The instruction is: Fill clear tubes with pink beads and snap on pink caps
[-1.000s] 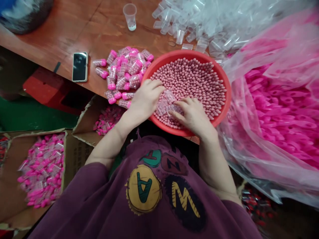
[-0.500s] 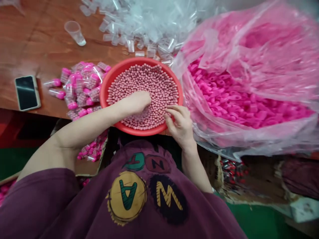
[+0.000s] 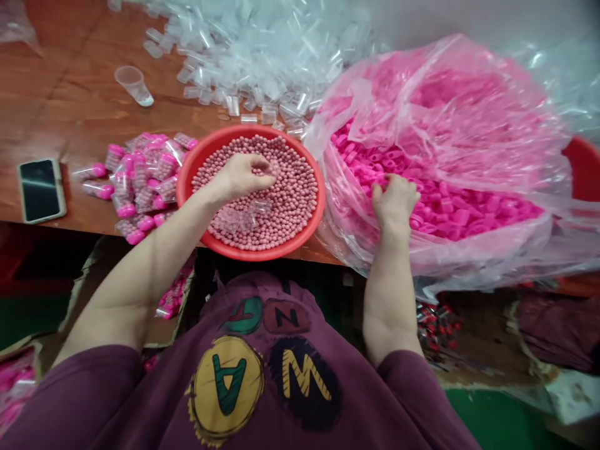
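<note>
A red basin (image 3: 187,170) full of small pink balls (image 3: 290,187) sits at the table's near edge. My left hand (image 3: 244,175) hovers over the balls with fingers curled round a clear plastic vial (image 3: 272,169). More clear vials (image 3: 244,215) lie on the balls just below that hand. My right hand (image 3: 396,200) reaches into a big clear plastic bag (image 3: 469,112) of pink caps (image 3: 450,206), fingers bent down among the caps; whether it holds one is hidden.
Filled pink-capped vials (image 3: 140,181) are heaped left of the basin. A phone (image 3: 40,189) lies at the table's left edge, a clear cup (image 3: 132,84) behind it. Empty clear vials (image 3: 262,50) pile at the back. Cardboard boxes sit below the table.
My right hand left the basin's edge and moved right into the bag of pink caps. My left hand lifted slightly from the balls with a vial. The view swung right.
</note>
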`<action>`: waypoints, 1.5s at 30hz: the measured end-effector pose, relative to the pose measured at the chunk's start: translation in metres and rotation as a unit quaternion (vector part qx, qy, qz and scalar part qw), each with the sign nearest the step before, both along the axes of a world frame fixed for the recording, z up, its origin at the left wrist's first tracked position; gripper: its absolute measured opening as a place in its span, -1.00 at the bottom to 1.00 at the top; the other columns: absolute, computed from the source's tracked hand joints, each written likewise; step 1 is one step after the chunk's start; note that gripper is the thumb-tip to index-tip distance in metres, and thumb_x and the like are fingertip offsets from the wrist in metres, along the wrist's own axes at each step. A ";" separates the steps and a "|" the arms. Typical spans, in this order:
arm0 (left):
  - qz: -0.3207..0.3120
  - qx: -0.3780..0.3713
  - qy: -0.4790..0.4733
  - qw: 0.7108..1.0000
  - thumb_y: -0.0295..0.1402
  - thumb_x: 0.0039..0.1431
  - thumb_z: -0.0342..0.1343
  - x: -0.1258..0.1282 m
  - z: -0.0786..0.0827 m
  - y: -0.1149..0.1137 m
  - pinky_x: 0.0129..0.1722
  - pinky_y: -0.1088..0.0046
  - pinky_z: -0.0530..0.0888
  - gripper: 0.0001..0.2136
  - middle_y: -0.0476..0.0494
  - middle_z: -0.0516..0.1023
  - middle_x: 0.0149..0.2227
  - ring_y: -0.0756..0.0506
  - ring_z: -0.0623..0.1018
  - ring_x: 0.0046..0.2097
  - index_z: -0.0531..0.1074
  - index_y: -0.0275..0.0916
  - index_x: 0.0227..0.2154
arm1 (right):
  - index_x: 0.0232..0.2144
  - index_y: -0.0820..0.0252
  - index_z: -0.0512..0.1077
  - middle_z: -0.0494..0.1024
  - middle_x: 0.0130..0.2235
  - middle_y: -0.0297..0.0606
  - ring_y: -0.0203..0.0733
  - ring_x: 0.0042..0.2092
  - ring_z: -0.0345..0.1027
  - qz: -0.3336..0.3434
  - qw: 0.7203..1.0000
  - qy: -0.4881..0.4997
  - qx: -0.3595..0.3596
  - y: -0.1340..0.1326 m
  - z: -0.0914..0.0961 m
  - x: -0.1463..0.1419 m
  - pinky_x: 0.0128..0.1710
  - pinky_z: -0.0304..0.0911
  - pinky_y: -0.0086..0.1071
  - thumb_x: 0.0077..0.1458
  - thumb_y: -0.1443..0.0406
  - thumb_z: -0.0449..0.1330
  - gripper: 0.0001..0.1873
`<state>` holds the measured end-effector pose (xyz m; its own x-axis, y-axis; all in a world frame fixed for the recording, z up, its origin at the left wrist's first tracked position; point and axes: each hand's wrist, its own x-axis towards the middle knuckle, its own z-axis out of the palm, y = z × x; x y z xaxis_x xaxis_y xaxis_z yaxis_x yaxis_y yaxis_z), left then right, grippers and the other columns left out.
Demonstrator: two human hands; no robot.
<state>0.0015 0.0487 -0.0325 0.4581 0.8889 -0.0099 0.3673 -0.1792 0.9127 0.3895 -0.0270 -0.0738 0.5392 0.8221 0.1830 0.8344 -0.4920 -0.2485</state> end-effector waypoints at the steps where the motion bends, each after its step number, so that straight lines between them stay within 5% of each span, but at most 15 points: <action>1: 0.004 -0.047 -0.045 0.998 -0.30 0.09 0.35 0.000 0.003 -0.008 -0.08 0.40 0.46 -0.84 -0.05 0.63 -0.29 -0.06 0.55 -0.19 0.61 -0.28 -0.32 | 0.14 0.41 0.64 0.68 0.21 0.38 0.43 0.32 0.51 -0.004 1.000 0.005 0.007 0.002 0.000 -0.001 0.39 0.26 0.40 0.29 0.34 0.32 -0.59; 4: 0.000 -0.210 -0.206 0.956 -0.31 0.20 0.31 0.000 0.007 -0.030 -0.10 0.39 0.54 -0.86 -0.08 0.64 -0.28 -0.05 0.62 -0.21 0.58 -0.29 -0.27 | 0.05 0.35 0.68 0.72 0.15 0.35 0.46 0.27 0.59 -0.013 0.998 0.031 0.045 0.003 -0.001 0.004 0.39 0.36 0.29 0.21 0.37 0.37 -0.65; 7: 0.022 -0.321 -0.315 0.893 -0.39 0.30 0.19 0.001 0.005 -0.045 -0.14 0.37 0.61 -0.85 -0.18 0.70 -0.24 -0.10 0.73 -0.19 0.56 -0.29 -0.13 | 0.20 0.22 0.59 0.74 0.08 0.18 0.35 0.18 0.66 -0.008 0.994 0.043 0.097 0.000 -0.002 0.012 0.35 0.43 0.23 0.27 0.37 0.25 -0.53; 10: 0.031 -0.372 -0.372 0.850 -0.46 0.30 0.13 -0.002 0.001 -0.055 -0.20 0.37 0.62 -0.76 -0.21 0.73 -0.24 -0.14 0.77 -0.19 0.56 -0.29 -0.01 | 0.21 0.10 0.58 0.69 0.12 0.13 0.36 0.25 0.60 0.026 0.968 0.023 0.249 -0.003 0.002 0.002 0.36 0.39 0.34 0.34 0.26 0.20 -0.56; 13: 0.023 -0.401 -0.416 0.816 -0.45 0.32 0.12 -0.003 -0.005 -0.064 -0.20 0.39 0.62 -0.72 -0.23 0.75 -0.22 -0.17 0.79 -0.15 0.56 -0.29 0.04 | 0.07 -0.11 0.66 0.65 -0.12 -0.20 0.17 -0.08 0.67 0.121 0.891 0.205 0.386 -0.003 0.008 -0.046 0.09 0.54 0.31 0.41 0.03 0.27 -0.70; 16: 0.019 -0.401 -0.437 0.805 -0.43 0.34 0.15 -0.003 -0.011 -0.073 -0.22 0.42 0.58 -0.75 -0.25 0.77 -0.16 -0.15 0.77 -0.14 0.56 -0.29 0.03 | -0.08 -0.12 0.71 0.58 -0.33 -0.41 -0.20 -0.41 0.49 0.179 0.766 0.472 0.398 0.001 0.010 -0.118 -0.22 0.59 -0.10 0.24 0.07 0.49 -0.78; 19: 0.034 -0.374 -0.436 0.818 -0.39 0.35 0.24 -0.005 -0.015 -0.080 -0.23 0.43 0.53 -0.81 -0.24 0.76 -0.14 -0.12 0.74 -0.16 0.56 -0.27 -0.02 | -0.03 -0.09 0.67 0.61 -0.30 -0.43 -0.25 -0.38 0.53 0.244 0.705 0.588 0.312 0.002 0.004 -0.178 -0.24 0.61 -0.22 0.19 0.00 0.58 -0.63; 21: 0.044 -0.358 -0.434 0.826 -0.38 0.34 0.29 -0.008 -0.017 -0.083 -0.25 0.44 0.50 -0.83 -0.20 0.75 -0.13 -0.08 0.70 -0.19 0.56 -0.26 -0.05 | 0.00 -0.10 0.64 0.61 -0.30 -0.45 -0.25 -0.35 0.56 0.265 0.704 0.599 0.273 0.000 -0.002 -0.198 -0.24 0.61 -0.26 0.18 -0.07 0.58 -0.55; 26: 0.047 -0.347 -0.444 0.825 -0.38 0.32 0.35 -0.014 -0.021 -0.086 -0.32 0.48 0.44 -0.85 -0.11 0.70 -0.18 -0.01 0.64 -0.26 0.57 -0.25 -0.11 | -0.05 -0.07 0.61 0.61 -0.29 -0.44 -0.25 -0.35 0.55 0.309 0.759 0.530 0.218 -0.005 -0.009 -0.204 -0.32 0.56 -0.33 0.17 -0.16 0.57 -0.50; 31: 0.055 -0.358 -0.441 0.821 -0.37 0.31 0.38 -0.014 -0.021 -0.087 -0.36 0.49 0.38 -0.87 -0.07 0.63 -0.26 0.01 0.60 -0.31 0.54 -0.25 -0.20 | -0.13 -0.02 0.58 0.68 -0.09 -0.28 -0.10 -0.10 0.63 0.360 0.791 0.451 0.205 -0.007 -0.003 -0.197 -0.04 0.65 -0.18 0.23 -0.16 0.50 -0.55; 36: 0.097 -0.376 -0.426 0.817 -0.39 0.36 0.31 -0.015 -0.022 -0.086 -0.39 0.48 0.34 -0.91 -0.08 0.63 -0.26 0.02 0.57 -0.34 0.54 -0.26 -0.15 | 0.08 -0.06 0.53 0.68 -0.04 -0.26 -0.07 -0.04 0.63 0.333 0.846 0.376 0.181 -0.007 -0.004 -0.194 0.05 0.63 -0.13 0.28 -0.11 0.45 -0.51; 41: 0.120 -0.372 -0.423 0.817 -0.40 0.37 0.30 -0.016 -0.023 -0.087 -0.36 0.49 0.37 -0.92 -0.07 0.65 -0.26 0.02 0.57 -0.35 0.54 -0.26 -0.14 | -0.02 -0.04 0.55 0.64 -0.18 -0.31 -0.12 -0.20 0.61 0.315 0.829 0.386 0.253 -0.006 -0.010 -0.203 -0.12 0.63 -0.17 0.33 -0.10 0.41 -0.62; 45: 0.112 -0.373 -0.428 0.815 -0.43 0.36 0.30 -0.014 -0.023 -0.088 -0.30 0.49 0.42 -0.90 -0.09 0.69 -0.21 0.01 0.63 -0.28 0.56 -0.27 -0.11 | -0.04 -0.05 0.63 0.67 -0.20 -0.33 -0.15 -0.26 0.63 0.329 0.810 0.423 0.238 -0.012 -0.002 -0.214 -0.21 0.64 -0.21 0.45 -0.07 0.31 -0.69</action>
